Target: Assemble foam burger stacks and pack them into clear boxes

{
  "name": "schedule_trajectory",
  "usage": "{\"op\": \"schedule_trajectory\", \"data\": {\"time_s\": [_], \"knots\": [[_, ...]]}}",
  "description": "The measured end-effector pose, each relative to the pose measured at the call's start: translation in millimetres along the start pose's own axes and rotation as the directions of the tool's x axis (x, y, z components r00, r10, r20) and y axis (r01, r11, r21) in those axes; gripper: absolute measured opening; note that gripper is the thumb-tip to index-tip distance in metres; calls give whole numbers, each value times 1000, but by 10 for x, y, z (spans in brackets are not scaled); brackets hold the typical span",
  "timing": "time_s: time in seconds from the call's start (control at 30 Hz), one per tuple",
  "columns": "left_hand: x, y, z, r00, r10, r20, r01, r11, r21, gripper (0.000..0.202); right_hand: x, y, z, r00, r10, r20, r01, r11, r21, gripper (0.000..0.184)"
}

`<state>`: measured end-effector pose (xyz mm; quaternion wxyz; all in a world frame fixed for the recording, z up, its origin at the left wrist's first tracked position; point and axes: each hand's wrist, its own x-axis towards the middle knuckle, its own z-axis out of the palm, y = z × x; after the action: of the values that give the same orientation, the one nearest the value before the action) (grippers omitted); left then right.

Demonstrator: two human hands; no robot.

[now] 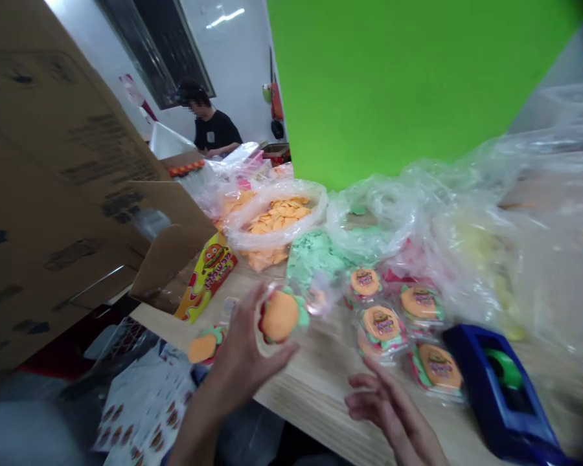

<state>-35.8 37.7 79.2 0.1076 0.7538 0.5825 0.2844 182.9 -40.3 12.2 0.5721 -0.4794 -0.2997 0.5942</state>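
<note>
Left hand (238,372) grips a clear round pack of burger-shaped gummy (279,316) above the table (315,414), fingers (267,361) curled around its edge. Right hand (393,414) empty, fingers spread, just beside more burger packs (381,327). Blue tape dispenser (500,388) sits right of them. Co-worker (216,133) in black shirt at back.

Left hand (240,366) grips a clear-packed burger-shaped item (279,317). Right hand (388,411) is open and empty, just beside four similar packs (381,327) on the wooden table (311,414), near a blue tape dispenser (500,395). Plastic bags of orange pieces (276,220) and green pieces (320,259) lie beyond. A co-worker (216,129) in black works in the background.
</note>
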Motion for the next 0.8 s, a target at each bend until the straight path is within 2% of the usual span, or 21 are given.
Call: {"op": "schedule_trajectory", "data": {"time_s": [0.07,0.13,0.23,0.3,0.37,0.5,0.57,0.7,0.73,0.8], "knots": [[-107,328,149,986,130,101,-117,985,-126,94,30,-123,88,998,21,63,-38,959,280,53],[-196,561,304,962,202,183,-160,962,-222,102,48,-243,109,994,31,103,-73,897,436,65],[-269,744,505,948,232,216,-164,941,-295,106,12,-394,56,995,58,77,-89,861,500,75],[-275,818,596,955,227,193,-161,937,-309,106,-43,-469,16,993,103,57,-117,857,502,76],[-256,891,646,952,268,150,-219,935,-278,107,-96,-522,-8,988,147,52,-153,846,510,75],[-197,998,638,909,405,95,-387,907,-163,92,-139,-581,-43,984,166,58,-170,816,553,68],[-168,997,582,895,429,124,-394,888,-237,84,-137,-603,-75,982,169,79,-183,794,579,64],[-87,925,404,890,356,286,-211,875,-435,50,-139,-635,-152,978,197,74,-200,761,617,59],[-63,911,365,884,334,327,-168,880,-445,47,-147,-632,-172,974,214,76,-214,756,619,59],[-24,899,321,855,335,396,-133,879,-457,55,-176,-604,-213,962,256,93,-258,748,611,57]]}}
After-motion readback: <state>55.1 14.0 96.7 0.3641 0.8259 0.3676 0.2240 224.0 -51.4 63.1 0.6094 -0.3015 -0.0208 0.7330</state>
